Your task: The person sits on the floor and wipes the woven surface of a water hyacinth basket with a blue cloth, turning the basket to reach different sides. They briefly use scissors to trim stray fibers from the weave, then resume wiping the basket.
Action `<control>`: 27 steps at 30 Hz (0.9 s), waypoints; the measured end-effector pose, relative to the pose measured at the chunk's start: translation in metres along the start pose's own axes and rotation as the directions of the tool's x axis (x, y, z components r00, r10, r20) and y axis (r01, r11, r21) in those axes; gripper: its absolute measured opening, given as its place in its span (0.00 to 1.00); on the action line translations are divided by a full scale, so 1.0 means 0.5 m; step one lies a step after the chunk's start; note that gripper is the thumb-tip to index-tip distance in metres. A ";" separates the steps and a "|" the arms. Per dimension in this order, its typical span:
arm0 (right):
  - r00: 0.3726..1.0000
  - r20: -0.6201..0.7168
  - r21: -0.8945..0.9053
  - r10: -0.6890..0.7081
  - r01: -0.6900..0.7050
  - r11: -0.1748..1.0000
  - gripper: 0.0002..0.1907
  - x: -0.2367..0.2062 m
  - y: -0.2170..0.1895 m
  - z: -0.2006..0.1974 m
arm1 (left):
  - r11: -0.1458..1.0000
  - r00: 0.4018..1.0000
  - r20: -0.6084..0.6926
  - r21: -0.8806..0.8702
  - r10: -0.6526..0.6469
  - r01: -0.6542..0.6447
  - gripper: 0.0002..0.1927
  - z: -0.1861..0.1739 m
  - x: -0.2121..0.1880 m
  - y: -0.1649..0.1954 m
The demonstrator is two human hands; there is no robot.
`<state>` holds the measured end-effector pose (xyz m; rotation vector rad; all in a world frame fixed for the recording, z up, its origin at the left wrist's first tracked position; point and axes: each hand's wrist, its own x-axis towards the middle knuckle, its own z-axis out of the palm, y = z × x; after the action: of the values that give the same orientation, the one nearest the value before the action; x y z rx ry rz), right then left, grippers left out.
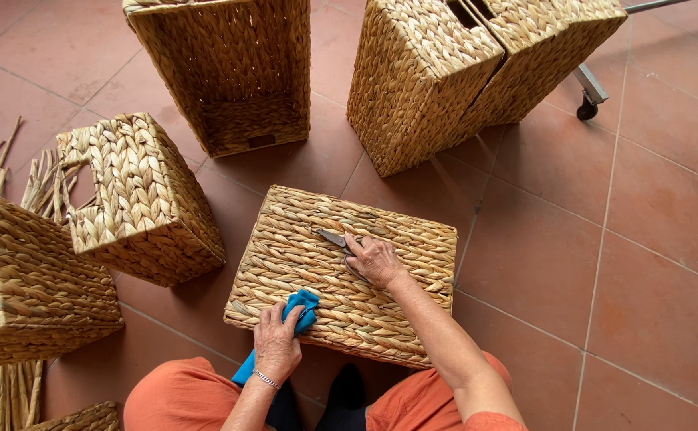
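Gripping metal scissors (335,239) against the woven basket (301,247) lying before the knees, the right hand (374,260) is closed, while the left hand (275,342) clutches a blue cloth (304,303) at its near edge, other baskets (137,195) standing around on red tiles (652,215).

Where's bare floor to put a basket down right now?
Widest bare tiles lie right of the flat basket, below the tipped pair. A smaller patch sits between the open basket and flat one. The left is crowded with baskets.
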<state>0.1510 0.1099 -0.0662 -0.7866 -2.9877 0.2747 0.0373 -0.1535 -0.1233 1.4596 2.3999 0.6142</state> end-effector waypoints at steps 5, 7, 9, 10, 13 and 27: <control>0.947 -0.088 0.558 0.309 -0.210 0.803 0.26 -0.012 0.022 -0.009 | 0.999 1.000 -0.013 -0.032 -0.006 0.006 0.35 -0.007 0.005 -0.004; 0.879 -0.273 0.847 0.392 0.026 0.531 0.28 -0.040 0.050 -0.013 | 0.966 0.998 -0.043 -0.255 -0.051 0.038 0.31 -0.022 0.022 -0.020; 0.837 -0.168 0.893 0.521 -0.096 0.441 0.27 -0.085 0.089 -0.019 | 0.900 0.984 -0.061 -0.417 -0.165 0.125 0.30 -0.048 0.043 -0.042; 0.789 -0.111 0.822 0.604 -0.268 0.502 0.28 -0.117 0.109 -0.022 | 0.860 0.964 -0.064 -0.470 -0.257 0.198 0.30 -0.064 0.060 -0.054; 0.676 -0.129 0.741 0.725 -0.420 0.523 0.28 -0.217 0.156 -0.019 | 0.890 0.884 -0.348 -0.433 -0.313 0.144 0.38 -0.101 0.117 -0.070; 0.309 0.183 0.966 0.934 -0.234 -0.112 0.31 -0.413 0.188 -0.021 | 0.999 0.999 -0.035 -0.009 -0.034 0.033 0.14 -0.010 0.294 0.172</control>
<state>0.3771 0.0905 -0.0716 -1.6208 -0.9673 1.3022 0.0344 0.0108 -0.0785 1.4135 2.4397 0.6468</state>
